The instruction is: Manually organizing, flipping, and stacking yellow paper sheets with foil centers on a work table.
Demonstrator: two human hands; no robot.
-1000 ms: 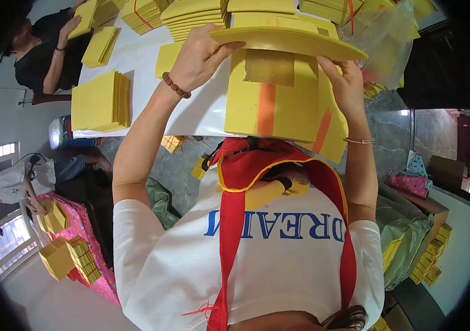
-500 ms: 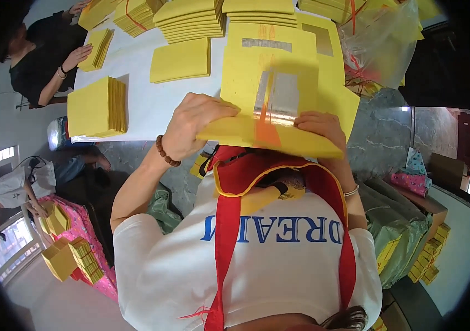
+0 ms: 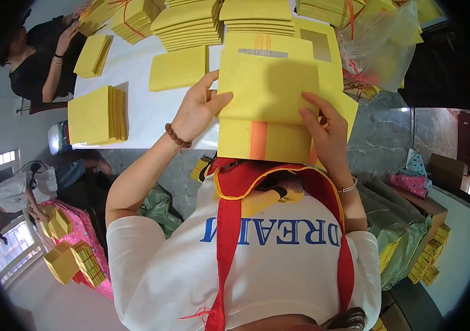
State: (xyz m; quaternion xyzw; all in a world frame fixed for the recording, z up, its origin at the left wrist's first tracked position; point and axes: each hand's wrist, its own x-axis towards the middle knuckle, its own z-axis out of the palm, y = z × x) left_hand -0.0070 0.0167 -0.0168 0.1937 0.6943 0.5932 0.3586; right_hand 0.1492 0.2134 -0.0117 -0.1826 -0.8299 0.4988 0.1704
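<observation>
In front of me on the table lies a yellow paper sheet (image 3: 268, 88), its near part folded over away from me. Just in front of the fold edge, a yellow strip with an orange band (image 3: 258, 140) shows. My left hand (image 3: 197, 107) grips the sheet's left edge, thumb on top and fingers at the side. At the right edge, my right hand (image 3: 326, 124) has its thumb and forefinger on the folded paper; its other fingers are curled. A grey-silver patch (image 3: 262, 53) shows beyond the folded part. More yellow sheets (image 3: 315, 44) lie underneath.
Stacks of folded yellow paper (image 3: 188, 25) line the far side of the white table (image 3: 135, 83). A yellow bundle (image 3: 97, 113) stands at left. A clear plastic bag (image 3: 381, 49) sits at far right. Two other people (image 3: 33, 60) work at the left with yellow paper.
The raised near flap has been turned over away from me and now lies flat, covering the shiny patch. My left hand has its fingers straighter; my right hand has shifted to the flap's right edge.
</observation>
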